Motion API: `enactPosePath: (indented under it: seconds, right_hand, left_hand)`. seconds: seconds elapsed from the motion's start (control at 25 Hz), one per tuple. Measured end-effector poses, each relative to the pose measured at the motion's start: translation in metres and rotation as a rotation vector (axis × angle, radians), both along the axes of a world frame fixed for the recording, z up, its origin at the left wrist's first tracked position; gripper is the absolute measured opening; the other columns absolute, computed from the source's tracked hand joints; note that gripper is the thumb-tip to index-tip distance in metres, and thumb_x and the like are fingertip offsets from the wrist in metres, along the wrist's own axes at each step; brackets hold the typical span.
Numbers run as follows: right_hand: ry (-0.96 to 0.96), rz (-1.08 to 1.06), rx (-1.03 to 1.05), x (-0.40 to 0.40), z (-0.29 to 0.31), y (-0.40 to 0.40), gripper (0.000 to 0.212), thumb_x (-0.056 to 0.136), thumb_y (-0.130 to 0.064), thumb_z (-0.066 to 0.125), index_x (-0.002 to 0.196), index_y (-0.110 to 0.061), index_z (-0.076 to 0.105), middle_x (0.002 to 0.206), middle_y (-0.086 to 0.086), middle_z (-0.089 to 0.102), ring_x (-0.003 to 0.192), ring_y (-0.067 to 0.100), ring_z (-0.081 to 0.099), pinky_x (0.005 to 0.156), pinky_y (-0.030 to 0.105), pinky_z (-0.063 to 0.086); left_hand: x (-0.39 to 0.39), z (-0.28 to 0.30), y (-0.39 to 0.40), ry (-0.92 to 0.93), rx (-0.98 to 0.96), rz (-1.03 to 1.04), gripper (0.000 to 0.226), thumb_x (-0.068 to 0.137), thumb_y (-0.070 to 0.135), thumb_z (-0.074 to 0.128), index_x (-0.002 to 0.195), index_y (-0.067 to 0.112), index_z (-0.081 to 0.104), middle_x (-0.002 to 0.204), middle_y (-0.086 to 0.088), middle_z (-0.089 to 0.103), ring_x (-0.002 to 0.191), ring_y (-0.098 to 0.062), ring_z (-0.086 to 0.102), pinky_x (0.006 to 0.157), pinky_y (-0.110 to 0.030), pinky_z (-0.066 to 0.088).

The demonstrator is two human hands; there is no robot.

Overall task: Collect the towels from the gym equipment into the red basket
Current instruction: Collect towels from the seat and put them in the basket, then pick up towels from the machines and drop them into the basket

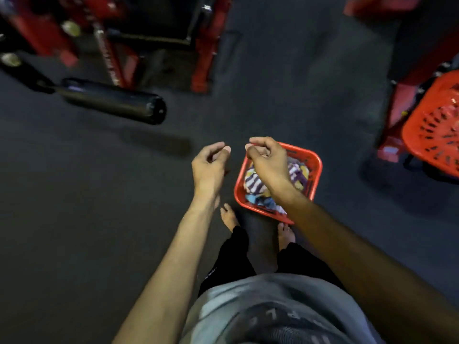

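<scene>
Down on the dark floor [74, 232], just ahead of my bare feet, sits the red basket [313, 177], square with rounded corners. It holds a heap of towels [255, 184]: a purple-and-white striped one on top, with bits of yellow, blue and darker purple cloth around and under it. My right hand [267, 161] hangs directly over the basket, fingers [258, 145] loosely curled and holding nothing. My left hand [208, 167] is out to the left of the basket, above the bare floor, its fingers also slack and curled with nothing in them. The two hands are near each other, fingertips almost level but apart. Off at the right edge stands a second, larger red basket [432, 125] with slotted walls; I cannot tell what is inside it. Red gym frames [206, 45] rise at the top, and a black padded roller [111, 100] juts out at upper left.
</scene>
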State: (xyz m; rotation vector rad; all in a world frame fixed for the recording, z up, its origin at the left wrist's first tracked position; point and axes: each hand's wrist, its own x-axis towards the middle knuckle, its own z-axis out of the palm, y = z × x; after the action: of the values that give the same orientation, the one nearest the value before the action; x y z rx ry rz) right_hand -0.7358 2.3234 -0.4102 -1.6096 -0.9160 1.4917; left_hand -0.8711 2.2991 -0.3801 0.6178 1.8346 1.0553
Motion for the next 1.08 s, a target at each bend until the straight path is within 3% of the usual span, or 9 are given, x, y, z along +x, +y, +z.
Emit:
enactPosePath:
  seconds: [0.12,0.28,0.56,0.84,1.0,1.08]
  right_hand:
    - [0.078,0.164,0.09,-0.047,0.063,-0.002,0.016,0.096,-0.025,0.075,0.112,-0.022,0.074,0.097,0.007,0.08,0.089,0.013,0.076,0.08,0.025,0.058]
    - [0.127,0.351,0.153,-0.134,0.137,-0.022,0.021,0.085,-0.044,0.076,0.102,-0.032,0.073,0.094,-0.001,0.081,0.093,0.016,0.078,0.078,0.034,0.058]
    - [0.264,0.712,0.289,-0.337,0.248,-0.098,0.02,0.093,-0.041,0.079,0.108,-0.03,0.072,0.095,-0.008,0.08,0.092,0.007,0.078,0.089,0.036,0.062]
    - [0.355,0.828,0.485,-0.57,0.345,-0.197,0.019,0.092,-0.037,0.08,0.107,-0.03,0.07,0.096,-0.006,0.078,0.091,0.012,0.079,0.091,0.045,0.064]
    - [0.423,0.856,0.568,-0.688,0.4,-0.25,0.021,0.091,-0.038,0.08,0.107,-0.03,0.071,0.1,-0.002,0.079,0.093,0.013,0.078,0.09,0.046,0.065]
    - [0.449,0.889,0.571,-0.744,0.415,-0.277,0.021,0.091,-0.039,0.08,0.108,-0.03,0.07,0.1,-0.002,0.079,0.094,0.013,0.078,0.09,0.046,0.065]
  left_hand:
    - [-0.041,0.065,-0.041,0.026,0.13,0.193,0.02,0.097,0.021,0.076,0.116,0.017,0.077,0.09,0.008,0.071,0.088,-0.006,0.068,0.082,-0.034,0.061]
    - [-0.125,0.143,-0.097,0.114,0.278,0.44,0.013,0.099,0.02,0.073,0.112,0.023,0.077,0.101,0.003,0.074,0.104,-0.011,0.072,0.092,-0.038,0.063]
    - [-0.295,0.245,-0.21,0.265,0.438,0.769,0.011,0.099,0.021,0.073,0.109,0.023,0.078,0.108,0.0,0.076,0.115,-0.02,0.072,0.086,-0.036,0.065]
    - [-0.498,0.327,-0.346,0.459,0.621,0.988,0.013,0.095,0.019,0.073,0.106,0.026,0.076,0.103,-0.005,0.078,0.106,-0.021,0.074,0.071,-0.027,0.059]
    - [-0.604,0.379,-0.412,0.561,0.619,1.02,0.015,0.09,0.025,0.074,0.104,0.028,0.076,0.101,-0.004,0.078,0.094,-0.013,0.073,0.074,-0.034,0.06]
    - [-0.658,0.396,-0.436,0.623,0.603,1.05,0.017,0.085,0.032,0.074,0.101,0.031,0.077,0.098,0.0,0.079,0.092,-0.011,0.074,0.083,-0.04,0.064]
